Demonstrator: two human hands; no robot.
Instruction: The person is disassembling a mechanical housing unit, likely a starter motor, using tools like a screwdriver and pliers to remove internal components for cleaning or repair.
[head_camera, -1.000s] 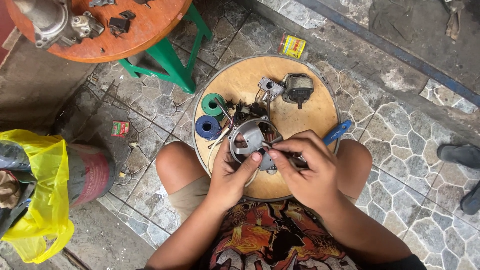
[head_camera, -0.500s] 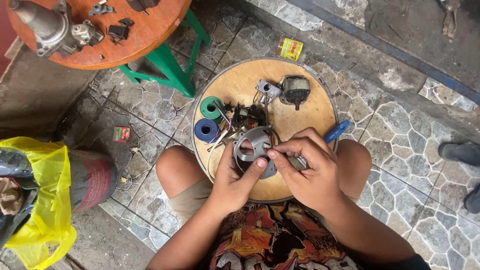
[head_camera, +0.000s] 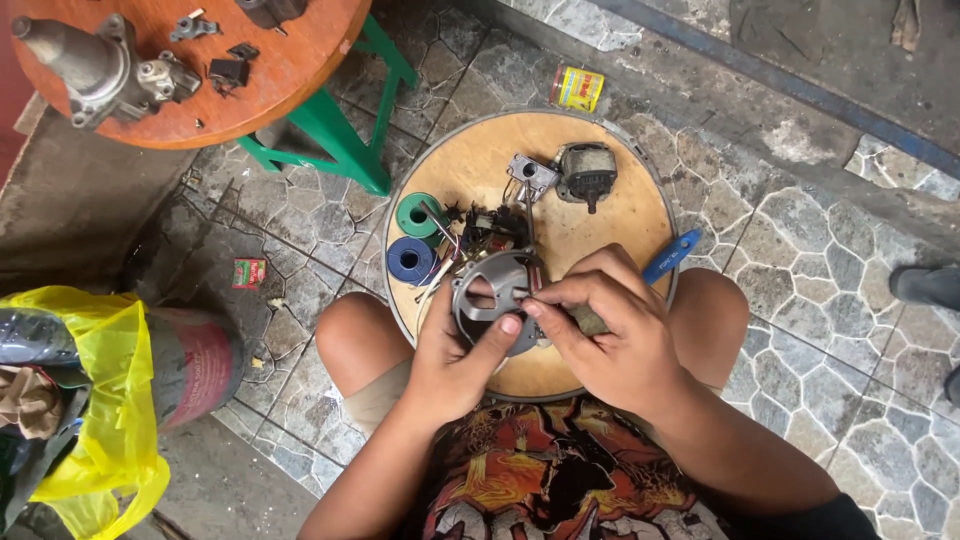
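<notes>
Grey metal housing (head_camera: 492, 300), round and flat with cut-out windows, held between both hands over the near half of a round wooden board (head_camera: 600, 235); face turned up and slightly toward the camera, no clear long axis, thin wires running from its far edge. Left hand (head_camera: 462, 345) curled around the housing's near-left rim, thumb laid across the face, fingers hidden beneath. Right hand (head_camera: 605, 335) closed, thumb and forefinger pinched at the housing's right edge, tips meeting the left thumb; something dull and small tucked under the palm, too hidden to name. Bare knees on either side of the hands, board resting across them.

Just beyond the left hand, two spools of wire, blue (head_camera: 411, 260) nearer and green (head_camera: 420, 214) behind it, touching or nearly so. Beyond the housing, a dark tangle of small parts and wires (head_camera: 485, 228). Farther still, a small grey metal bracket (head_camera: 533, 176) beside a small motor block with copper windings (head_camera: 586, 172). Right of the right hand, a blue plastic handle (head_camera: 672, 256) overhanging the board's rim.

Past the board, cobble-patterned tile floor (head_camera: 800, 270), a little yellow tin (head_camera: 577, 88). Far left of the hands, a yellow plastic bag (head_camera: 105, 400); beyond it, a round red-topped stool with green legs (head_camera: 290, 70) carrying a grey cast metal part (head_camera: 95, 70).
</notes>
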